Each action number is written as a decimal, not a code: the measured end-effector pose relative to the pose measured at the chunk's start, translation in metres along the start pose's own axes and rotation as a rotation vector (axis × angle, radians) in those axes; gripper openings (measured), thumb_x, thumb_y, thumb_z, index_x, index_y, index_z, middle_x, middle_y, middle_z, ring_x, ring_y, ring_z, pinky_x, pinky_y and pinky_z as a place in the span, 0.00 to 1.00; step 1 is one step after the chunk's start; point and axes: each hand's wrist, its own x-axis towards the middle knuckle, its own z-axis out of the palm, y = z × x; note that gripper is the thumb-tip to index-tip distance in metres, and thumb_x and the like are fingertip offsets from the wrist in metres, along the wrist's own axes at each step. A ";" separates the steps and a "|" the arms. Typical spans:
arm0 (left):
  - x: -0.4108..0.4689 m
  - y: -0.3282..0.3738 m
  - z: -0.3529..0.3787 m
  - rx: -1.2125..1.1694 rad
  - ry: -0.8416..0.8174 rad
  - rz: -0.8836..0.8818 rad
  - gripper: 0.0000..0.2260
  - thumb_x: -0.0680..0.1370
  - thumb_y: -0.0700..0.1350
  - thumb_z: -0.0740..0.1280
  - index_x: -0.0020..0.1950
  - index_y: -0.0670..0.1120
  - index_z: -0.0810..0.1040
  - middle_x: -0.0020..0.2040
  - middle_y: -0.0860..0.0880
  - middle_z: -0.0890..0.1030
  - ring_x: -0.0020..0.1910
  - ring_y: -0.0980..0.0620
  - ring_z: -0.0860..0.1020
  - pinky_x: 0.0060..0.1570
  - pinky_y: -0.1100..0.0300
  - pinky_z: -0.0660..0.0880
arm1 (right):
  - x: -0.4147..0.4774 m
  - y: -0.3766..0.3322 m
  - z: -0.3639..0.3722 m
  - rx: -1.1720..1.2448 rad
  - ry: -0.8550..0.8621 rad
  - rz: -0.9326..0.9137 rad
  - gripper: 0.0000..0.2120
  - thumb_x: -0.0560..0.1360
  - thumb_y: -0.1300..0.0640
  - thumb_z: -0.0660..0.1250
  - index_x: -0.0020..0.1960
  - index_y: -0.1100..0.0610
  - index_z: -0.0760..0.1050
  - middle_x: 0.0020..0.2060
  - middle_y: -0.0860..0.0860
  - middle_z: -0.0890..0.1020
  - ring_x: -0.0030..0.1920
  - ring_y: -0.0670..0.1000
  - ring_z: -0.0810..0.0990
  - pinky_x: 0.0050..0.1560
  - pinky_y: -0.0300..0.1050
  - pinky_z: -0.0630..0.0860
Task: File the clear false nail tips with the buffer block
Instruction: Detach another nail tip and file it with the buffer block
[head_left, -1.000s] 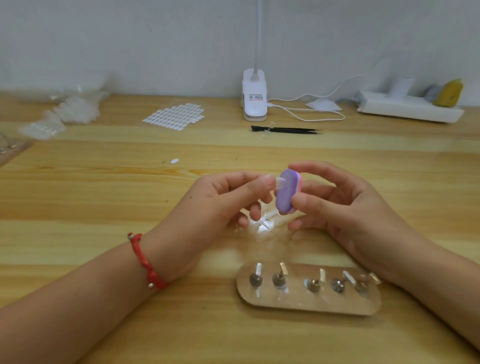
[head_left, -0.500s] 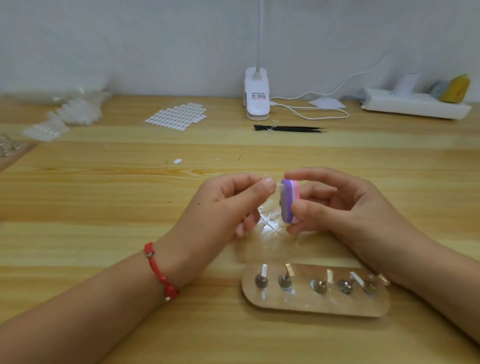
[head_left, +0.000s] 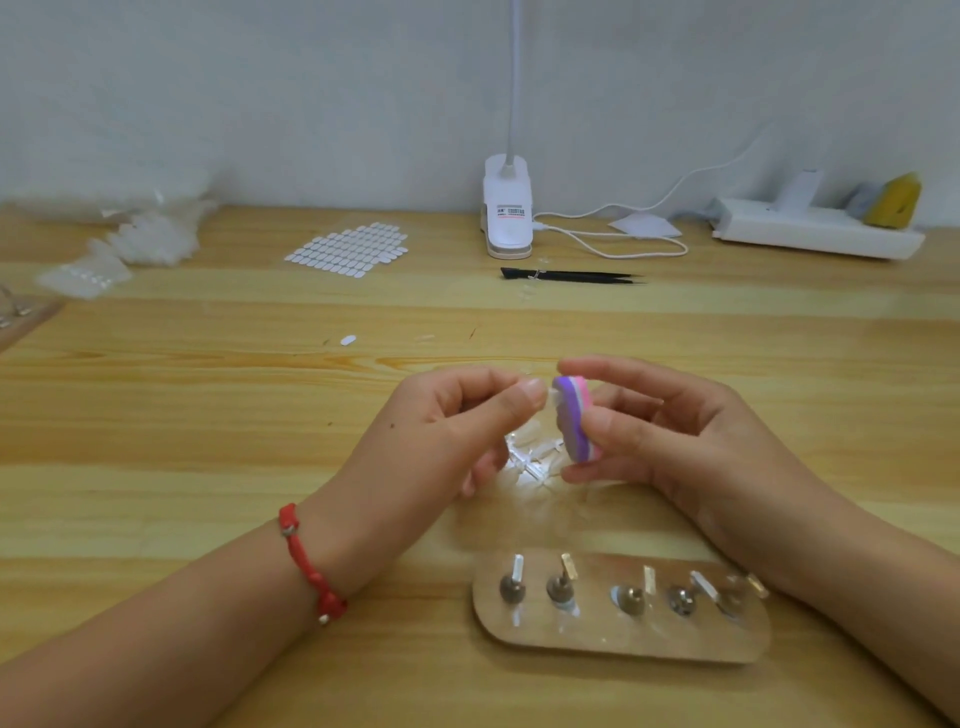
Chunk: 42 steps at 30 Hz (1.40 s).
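While the left hand (head_left: 441, 431) pinches one small clear plastic false nail tip (head_left: 551, 401) between its thumb and first finger, the right hand (head_left: 670, 441) grips the little oval buffer block with purple, white and pink layers (head_left: 574, 422). Its thumb is on the near side and its fingers curl over the far side. The tip touches the purple face of the block, up in the air above the table. A small heap of more clear nail tips (head_left: 530, 462) lies on the table just under both hands.

To do this step well, I think the block should rub the edge of the tip in short, soft strokes. The tip looks thin and slippery, so the pinch should be firm but not hard enough to bend it. Turning the tip a little would let each side get rubbed. Working low over the heap means a dropped tip would not roll far.

The light wooden table (head_left: 156, 415) has a flat oval stand with five small metal pegs (head_left: 623, 631) close to the person. Farther back lie thin black tweezers (head_left: 566, 274), a sheet of tiny white oval stickers (head_left: 348, 249), a white clip lamp base (head_left: 508, 213) with its cord, a long white power strip (head_left: 815, 236) and some clear plastic bags (head_left: 150, 236). A red string bracelet (head_left: 306, 561) is on the left wrist. A plain pale wall stands behind.
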 end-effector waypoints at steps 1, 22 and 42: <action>0.000 0.000 0.000 0.007 -0.022 -0.004 0.09 0.68 0.53 0.67 0.37 0.48 0.81 0.22 0.52 0.68 0.20 0.59 0.65 0.24 0.71 0.64 | 0.000 0.000 0.000 0.008 0.010 -0.004 0.17 0.65 0.55 0.77 0.54 0.50 0.84 0.39 0.54 0.82 0.40 0.48 0.82 0.44 0.44 0.82; 0.001 0.000 0.003 -0.015 0.085 0.013 0.11 0.68 0.53 0.68 0.41 0.47 0.82 0.20 0.55 0.68 0.19 0.59 0.64 0.25 0.73 0.64 | -0.001 -0.002 0.004 0.020 0.086 -0.049 0.13 0.64 0.54 0.76 0.49 0.50 0.84 0.36 0.53 0.83 0.37 0.50 0.83 0.39 0.43 0.81; -0.001 -0.001 0.005 -0.017 0.064 0.028 0.13 0.69 0.50 0.68 0.44 0.41 0.81 0.19 0.56 0.69 0.18 0.60 0.63 0.24 0.73 0.64 | -0.003 -0.004 0.007 -0.047 0.103 -0.046 0.17 0.58 0.59 0.81 0.44 0.55 0.79 0.36 0.57 0.83 0.36 0.57 0.85 0.36 0.44 0.81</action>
